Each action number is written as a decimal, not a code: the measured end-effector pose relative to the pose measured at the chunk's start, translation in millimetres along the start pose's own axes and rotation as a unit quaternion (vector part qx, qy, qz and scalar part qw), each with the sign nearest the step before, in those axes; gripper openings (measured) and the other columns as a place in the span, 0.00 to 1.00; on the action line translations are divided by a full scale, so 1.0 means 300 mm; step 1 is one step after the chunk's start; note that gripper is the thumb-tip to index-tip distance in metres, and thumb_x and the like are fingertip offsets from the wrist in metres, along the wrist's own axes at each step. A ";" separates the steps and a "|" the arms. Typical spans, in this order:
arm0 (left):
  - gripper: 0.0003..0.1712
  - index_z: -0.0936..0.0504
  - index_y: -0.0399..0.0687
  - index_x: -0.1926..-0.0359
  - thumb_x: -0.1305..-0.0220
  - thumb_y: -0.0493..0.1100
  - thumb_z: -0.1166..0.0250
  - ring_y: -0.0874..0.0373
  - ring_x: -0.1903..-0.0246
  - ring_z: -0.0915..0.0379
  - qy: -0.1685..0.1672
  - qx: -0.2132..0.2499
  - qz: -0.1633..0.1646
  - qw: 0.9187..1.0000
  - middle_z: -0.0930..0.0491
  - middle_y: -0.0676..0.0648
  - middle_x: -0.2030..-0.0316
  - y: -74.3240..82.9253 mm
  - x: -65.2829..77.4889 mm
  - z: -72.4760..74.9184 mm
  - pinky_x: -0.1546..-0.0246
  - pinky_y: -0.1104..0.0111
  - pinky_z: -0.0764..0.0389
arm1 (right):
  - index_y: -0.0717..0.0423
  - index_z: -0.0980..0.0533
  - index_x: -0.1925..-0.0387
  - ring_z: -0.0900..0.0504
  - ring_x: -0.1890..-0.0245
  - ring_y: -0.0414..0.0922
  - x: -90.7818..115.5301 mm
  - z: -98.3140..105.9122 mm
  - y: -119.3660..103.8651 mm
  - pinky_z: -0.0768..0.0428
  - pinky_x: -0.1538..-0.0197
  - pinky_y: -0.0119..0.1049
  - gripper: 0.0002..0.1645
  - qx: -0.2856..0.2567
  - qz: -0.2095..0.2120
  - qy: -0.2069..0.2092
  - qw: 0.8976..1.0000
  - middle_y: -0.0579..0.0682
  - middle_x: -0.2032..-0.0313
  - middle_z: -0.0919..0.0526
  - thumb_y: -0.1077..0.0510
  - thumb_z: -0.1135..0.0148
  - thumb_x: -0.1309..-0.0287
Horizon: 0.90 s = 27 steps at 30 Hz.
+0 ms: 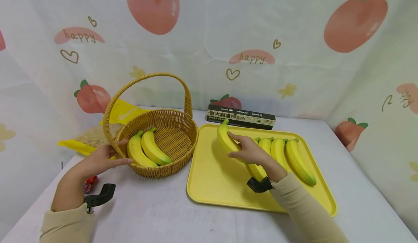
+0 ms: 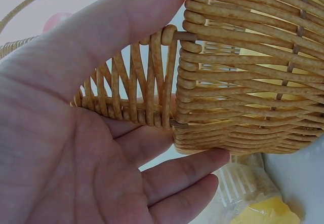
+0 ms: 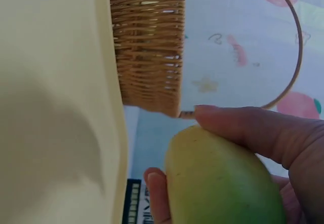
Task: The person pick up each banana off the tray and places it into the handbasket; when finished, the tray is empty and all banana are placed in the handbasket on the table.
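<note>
Pasta box (image 1: 241, 117) nr bkdrop (image 1: 202, 47); yel. bag (image 1: 93, 138), red pkt (image 1: 90, 185) on L.

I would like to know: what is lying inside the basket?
Two bananas lie side by side in the basket, and its woven bottom shows to their right. Anything directly beneath them is covered.

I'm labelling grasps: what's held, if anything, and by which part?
Right grip: curved yellow banana, around its middle. Left grip: round brown wicker basket, at its handle's base.
</note>
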<state>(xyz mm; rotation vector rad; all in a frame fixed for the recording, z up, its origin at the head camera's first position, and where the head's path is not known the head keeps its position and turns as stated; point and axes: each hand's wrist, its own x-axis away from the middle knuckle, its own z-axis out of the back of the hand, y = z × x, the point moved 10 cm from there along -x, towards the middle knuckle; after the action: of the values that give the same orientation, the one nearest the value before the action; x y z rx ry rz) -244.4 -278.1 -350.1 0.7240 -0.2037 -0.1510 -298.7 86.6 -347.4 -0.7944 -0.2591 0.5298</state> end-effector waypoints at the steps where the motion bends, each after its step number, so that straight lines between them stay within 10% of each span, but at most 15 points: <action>1: 0.49 0.50 0.34 0.30 0.41 0.55 0.37 0.31 0.39 0.42 0.000 0.001 0.000 1.000 0.43 0.27 0.35 0.000 0.000 0.000 0.44 0.39 0.35 | 0.61 0.46 0.31 0.19 0.59 0.47 -0.005 0.002 -0.012 0.24 0.66 0.33 0.43 -0.005 0.005 0.000 1.000 0.61 0.32 0.40 0.60 0.37 0.44; 6: 0.49 0.50 0.34 0.30 0.41 0.55 0.37 0.31 0.40 0.41 0.000 0.008 0.000 1.000 0.43 0.27 0.36 0.001 0.002 0.001 0.44 0.40 0.33 | 0.60 0.42 0.33 0.26 0.76 0.41 -0.026 0.016 -0.078 0.29 0.75 0.29 0.41 -0.026 0.028 0.009 0.999 0.62 0.37 0.32 0.58 0.36 0.45; 27: 0.49 0.50 0.33 0.30 0.41 0.55 0.37 0.30 0.38 0.43 -0.006 0.017 -0.001 1.000 0.45 0.26 0.34 0.008 0.005 0.002 0.44 0.41 0.33 | 0.49 0.32 0.38 0.28 0.85 0.38 -0.255 -0.084 -0.322 0.27 0.77 0.29 0.33 -0.009 0.076 -0.069 0.995 0.53 0.65 0.16 0.52 0.35 0.46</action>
<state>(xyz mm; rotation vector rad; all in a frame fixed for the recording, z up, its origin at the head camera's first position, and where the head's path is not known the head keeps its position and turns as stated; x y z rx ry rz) -242.8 -277.2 -347.9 0.7567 -0.2171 -0.1544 -318.6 -26.3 -295.3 -0.8008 -0.3331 0.7290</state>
